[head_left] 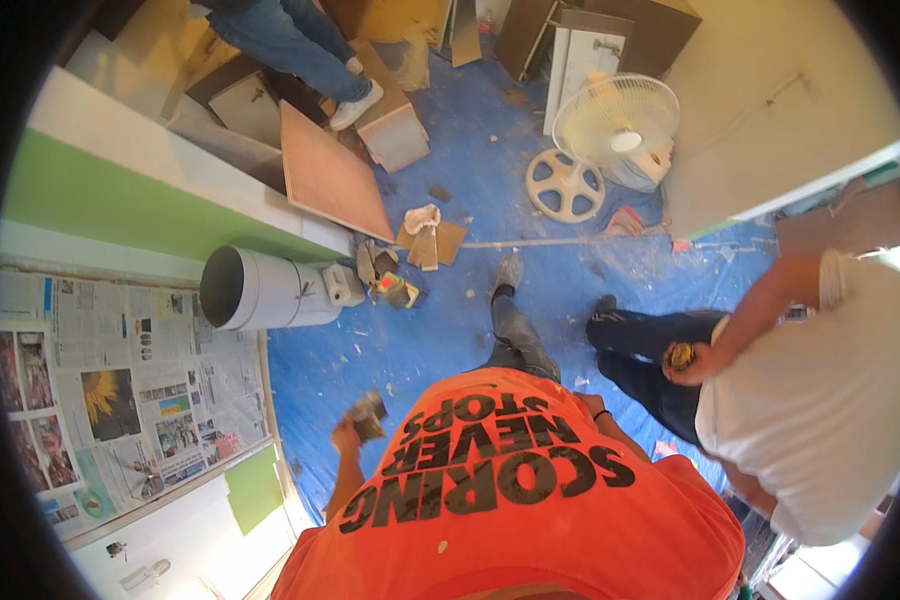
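Note:
At my left side, low and away from the orange shirt, my left hand [346, 437] is closed around a flat grey-brown scraper-like piece [368, 415]. Its exact kind is hard to make out. My right arm runs down the other side of the shirt to a dark band [598, 413] at the wrist. The shirt hides the fingers of that hand. To my right a co-worker in a white shirt [810, 400] holds a yellow-and-black tape measure [681, 355] in one hand.
Blue sheeting [440, 350] covers the floor. A white cylindrical bin [280, 293] lies near the newspaper-covered surface [120, 390] at left. Ahead are a wooden board [332, 170], cardboard scraps [440, 246] and a standing fan [615, 125]. Another person's legs [300, 45] show at far left.

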Demonstrator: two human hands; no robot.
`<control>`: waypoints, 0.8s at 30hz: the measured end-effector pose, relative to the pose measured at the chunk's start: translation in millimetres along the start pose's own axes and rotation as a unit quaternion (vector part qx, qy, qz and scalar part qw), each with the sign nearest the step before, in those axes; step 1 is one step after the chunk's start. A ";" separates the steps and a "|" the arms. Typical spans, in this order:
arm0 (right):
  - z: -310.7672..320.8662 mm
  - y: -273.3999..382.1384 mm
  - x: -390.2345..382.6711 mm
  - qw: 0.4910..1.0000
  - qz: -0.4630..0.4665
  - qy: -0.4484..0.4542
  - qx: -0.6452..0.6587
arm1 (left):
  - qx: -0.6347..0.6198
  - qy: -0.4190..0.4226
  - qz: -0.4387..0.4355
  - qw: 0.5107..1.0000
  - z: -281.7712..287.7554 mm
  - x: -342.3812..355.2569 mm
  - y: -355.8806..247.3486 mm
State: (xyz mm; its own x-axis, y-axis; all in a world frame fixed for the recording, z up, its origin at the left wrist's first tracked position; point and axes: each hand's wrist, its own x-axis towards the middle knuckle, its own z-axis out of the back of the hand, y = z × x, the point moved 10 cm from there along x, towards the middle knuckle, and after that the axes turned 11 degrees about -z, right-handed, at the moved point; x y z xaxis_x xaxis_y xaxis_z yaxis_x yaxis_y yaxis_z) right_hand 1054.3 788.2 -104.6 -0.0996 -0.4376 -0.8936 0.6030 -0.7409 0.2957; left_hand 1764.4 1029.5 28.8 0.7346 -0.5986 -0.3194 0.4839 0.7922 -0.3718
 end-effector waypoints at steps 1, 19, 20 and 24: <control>8.7 8.8 17.2 0.999 -0.021 -0.023 -0.026 | 0.004 0.031 0.024 0.999 -17.9 -10.1 -4.6; 174.2 689.6 5.7 0.942 0.328 0.037 0.063 | -0.061 -0.022 -0.043 0.997 19.1 313.2 -367.1; 179.6 708.8 -8.5 0.933 0.352 0.031 0.071 | -0.050 -0.029 -0.064 0.996 23.0 341.5 -385.2; 199.9 760.3 -17.4 0.922 0.357 0.033 0.147 | -0.005 0.065 -0.046 0.997 -4.1 460.6 -429.2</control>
State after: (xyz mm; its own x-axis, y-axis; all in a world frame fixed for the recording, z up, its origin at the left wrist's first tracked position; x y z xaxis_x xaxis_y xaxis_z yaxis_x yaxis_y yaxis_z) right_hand 1356.3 130.7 203.3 0.2948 -0.8422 -0.4514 0.2551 -0.3859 0.8866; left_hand 1893.1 413.3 37.7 0.6194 -0.6796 -0.3929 0.5410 0.7323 -0.4137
